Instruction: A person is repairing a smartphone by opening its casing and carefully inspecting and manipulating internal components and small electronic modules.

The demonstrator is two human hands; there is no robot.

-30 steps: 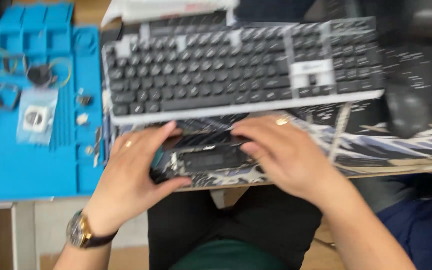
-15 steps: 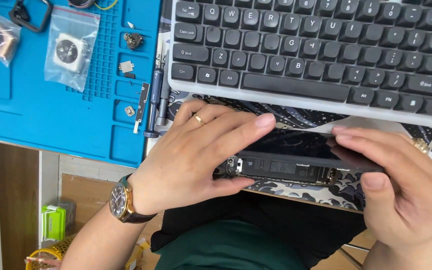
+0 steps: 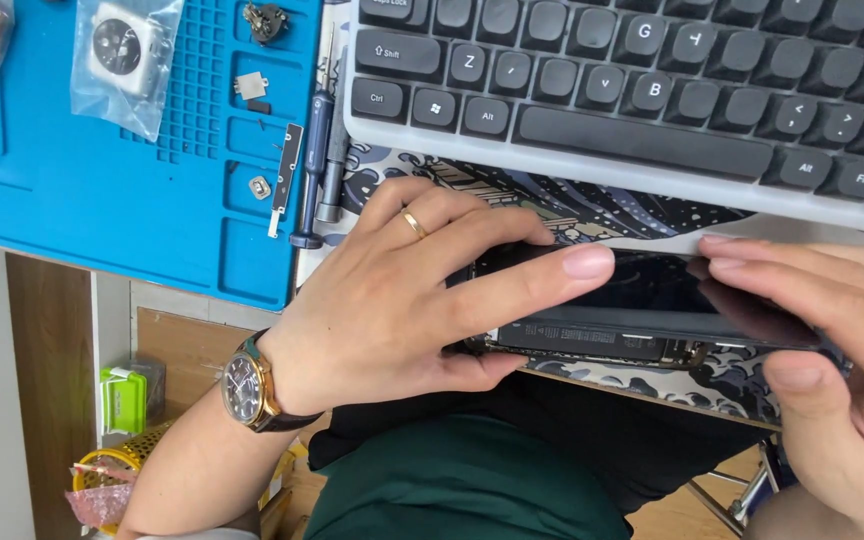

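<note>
A black smartphone lies on a wave-patterned desk mat at the table's near edge. Its dark screen panel is lifted slightly off the body, and inner parts show along the lower edge. My left hand, with a gold ring and a wristwatch, grips the phone's left end, fingers over the glass and thumb beneath. My right hand holds the right end, fingers on the screen and thumb at the lower edge.
A grey keyboard sits just behind the phone. To the left a blue work mat carries small parts, a bagged watch, a metal bracket and two screwdrivers. Below the table edge stands a yellow mesh bin.
The view has moved closer and shifted left. Both hands stay on the phone, and the screen panel now appears raised a little from the body.
</note>
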